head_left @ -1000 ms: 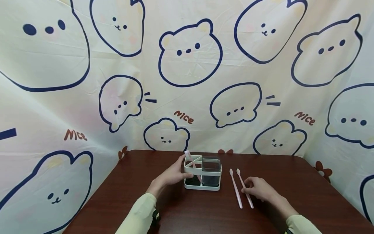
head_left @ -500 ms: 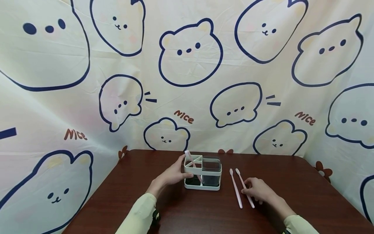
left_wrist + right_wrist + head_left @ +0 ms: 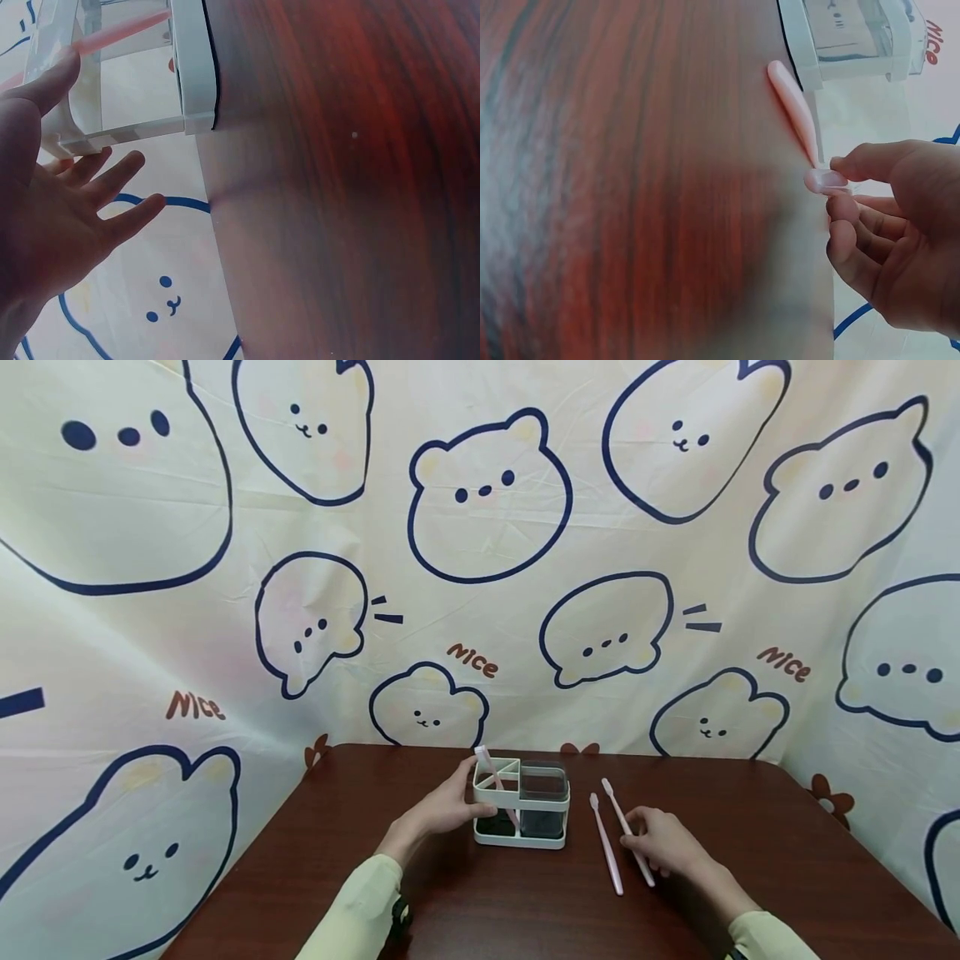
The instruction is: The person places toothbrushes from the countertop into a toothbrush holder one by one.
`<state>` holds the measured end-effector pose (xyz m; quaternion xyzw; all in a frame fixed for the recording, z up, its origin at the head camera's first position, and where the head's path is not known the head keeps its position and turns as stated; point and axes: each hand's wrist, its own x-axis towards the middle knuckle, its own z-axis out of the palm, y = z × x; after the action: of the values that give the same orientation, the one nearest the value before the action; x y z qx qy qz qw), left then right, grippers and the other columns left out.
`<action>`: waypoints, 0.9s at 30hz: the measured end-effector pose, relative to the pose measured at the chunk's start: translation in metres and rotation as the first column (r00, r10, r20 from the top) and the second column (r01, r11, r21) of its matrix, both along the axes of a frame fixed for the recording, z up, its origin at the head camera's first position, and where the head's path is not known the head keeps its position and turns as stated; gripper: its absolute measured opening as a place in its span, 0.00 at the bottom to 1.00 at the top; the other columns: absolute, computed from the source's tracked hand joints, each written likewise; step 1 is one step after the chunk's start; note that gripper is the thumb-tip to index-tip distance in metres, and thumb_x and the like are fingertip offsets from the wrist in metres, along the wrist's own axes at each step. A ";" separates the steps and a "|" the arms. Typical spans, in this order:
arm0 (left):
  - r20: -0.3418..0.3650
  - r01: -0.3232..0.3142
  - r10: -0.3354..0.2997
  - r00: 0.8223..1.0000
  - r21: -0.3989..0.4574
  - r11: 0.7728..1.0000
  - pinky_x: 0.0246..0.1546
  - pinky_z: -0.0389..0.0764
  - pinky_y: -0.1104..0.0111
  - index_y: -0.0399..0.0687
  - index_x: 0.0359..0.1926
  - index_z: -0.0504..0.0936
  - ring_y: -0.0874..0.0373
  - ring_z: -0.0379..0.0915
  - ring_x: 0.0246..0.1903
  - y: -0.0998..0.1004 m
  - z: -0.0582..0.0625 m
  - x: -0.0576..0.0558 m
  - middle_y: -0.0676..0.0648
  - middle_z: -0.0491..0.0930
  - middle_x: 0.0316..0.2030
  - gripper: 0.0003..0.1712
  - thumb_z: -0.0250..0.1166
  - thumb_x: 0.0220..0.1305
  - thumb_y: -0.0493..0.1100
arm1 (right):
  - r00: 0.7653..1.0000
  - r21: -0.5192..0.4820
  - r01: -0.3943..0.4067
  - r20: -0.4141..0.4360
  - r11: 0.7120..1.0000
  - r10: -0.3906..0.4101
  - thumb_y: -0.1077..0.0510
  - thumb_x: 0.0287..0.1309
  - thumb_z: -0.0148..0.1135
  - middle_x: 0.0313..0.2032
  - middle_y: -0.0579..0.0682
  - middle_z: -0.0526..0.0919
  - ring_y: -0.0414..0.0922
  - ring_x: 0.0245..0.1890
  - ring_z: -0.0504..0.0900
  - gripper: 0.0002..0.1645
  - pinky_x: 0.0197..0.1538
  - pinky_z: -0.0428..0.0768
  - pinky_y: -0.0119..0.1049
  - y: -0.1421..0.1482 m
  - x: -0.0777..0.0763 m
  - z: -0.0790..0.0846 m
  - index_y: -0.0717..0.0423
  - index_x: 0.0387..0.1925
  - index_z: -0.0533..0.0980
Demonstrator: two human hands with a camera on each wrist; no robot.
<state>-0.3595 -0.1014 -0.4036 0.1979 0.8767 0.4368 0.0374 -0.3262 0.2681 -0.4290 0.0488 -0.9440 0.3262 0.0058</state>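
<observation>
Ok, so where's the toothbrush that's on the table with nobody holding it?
The loose toothbrush lies on the brown table, right of centre in the head view, between the pale holder and the other toothbrush pinched in the right hand.

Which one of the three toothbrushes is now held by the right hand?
The rightmost toothbrush, pinched by the right hand; the middle toothbrush lies untouched on the table, and the third toothbrush leans in the holder.

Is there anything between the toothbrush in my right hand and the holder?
Yes: another pink toothbrush lies on the table between the held toothbrush and the holder. Nothing else visible stands between them.
</observation>
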 end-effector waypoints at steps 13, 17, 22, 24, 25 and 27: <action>-0.001 0.000 0.000 1.000 0.009 1.000 0.69 0.56 0.35 0.54 0.77 0.46 0.43 0.61 0.68 0.000 -0.001 -0.001 0.41 0.59 0.73 0.55 0.72 0.60 0.52 | 0.991 -0.015 0.006 -0.137 1.000 -0.008 0.59 0.59 0.66 0.21 0.49 0.75 0.43 0.12 0.75 0.21 0.16 0.74 0.37 -0.009 -0.001 0.013 0.61 0.53 0.76; -0.001 0.005 -0.005 1.000 0.004 1.000 0.69 0.56 0.36 0.54 0.78 0.46 0.43 0.60 0.68 0.001 0.001 0.000 0.41 0.58 0.73 0.55 0.71 0.60 0.52 | 0.986 -0.015 -0.006 -0.164 1.000 0.004 0.58 0.59 0.66 0.21 0.48 0.74 0.43 0.13 0.75 0.21 0.17 0.74 0.36 -0.011 -0.002 0.017 0.60 0.54 0.75; -0.002 0.010 -0.010 1.000 -0.023 1.000 0.70 0.55 0.37 0.55 0.78 0.44 0.43 0.58 0.70 0.000 0.003 0.001 0.41 0.55 0.75 0.56 0.71 0.60 0.54 | 0.983 -0.024 -0.025 -0.184 0.999 0.020 0.58 0.60 0.65 0.21 0.48 0.74 0.42 0.13 0.75 0.21 0.17 0.73 0.35 -0.014 0.000 0.022 0.59 0.54 0.75; -0.005 0.018 -0.018 1.000 -0.031 0.999 0.70 0.55 0.37 0.55 0.78 0.43 0.43 0.57 0.71 0.000 0.004 0.001 0.41 0.55 0.75 0.57 0.71 0.60 0.54 | 0.981 -0.026 -0.026 -0.191 0.999 0.021 0.58 0.60 0.65 0.21 0.48 0.75 0.42 0.13 0.75 0.21 0.17 0.73 0.35 -0.016 0.001 0.024 0.58 0.54 0.75; -0.008 0.023 -0.023 1.000 -0.033 0.999 0.70 0.55 0.37 0.55 0.78 0.43 0.43 0.57 0.71 -0.001 0.004 0.001 0.41 0.55 0.75 0.57 0.71 0.60 0.54 | 0.981 -0.028 -0.029 -0.192 0.999 0.023 0.58 0.60 0.65 0.21 0.48 0.75 0.42 0.13 0.75 0.21 0.17 0.73 0.35 -0.017 0.001 0.025 0.58 0.55 0.74; -0.009 0.032 -0.032 0.999 -0.032 0.999 0.70 0.56 0.37 0.55 0.78 0.44 0.44 0.58 0.70 -0.001 0.006 0.001 0.41 0.56 0.74 0.57 0.71 0.60 0.54 | 0.981 -0.032 -0.030 -0.192 0.999 0.024 0.58 0.61 0.64 0.21 0.48 0.75 0.42 0.14 0.75 0.22 0.17 0.73 0.35 -0.018 0.001 0.027 0.58 0.56 0.73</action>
<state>-0.3587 -0.1026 -0.3978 0.2134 0.8805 0.4210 0.0433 -0.3248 0.2502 -0.4017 0.0926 -0.9325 0.3365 0.0930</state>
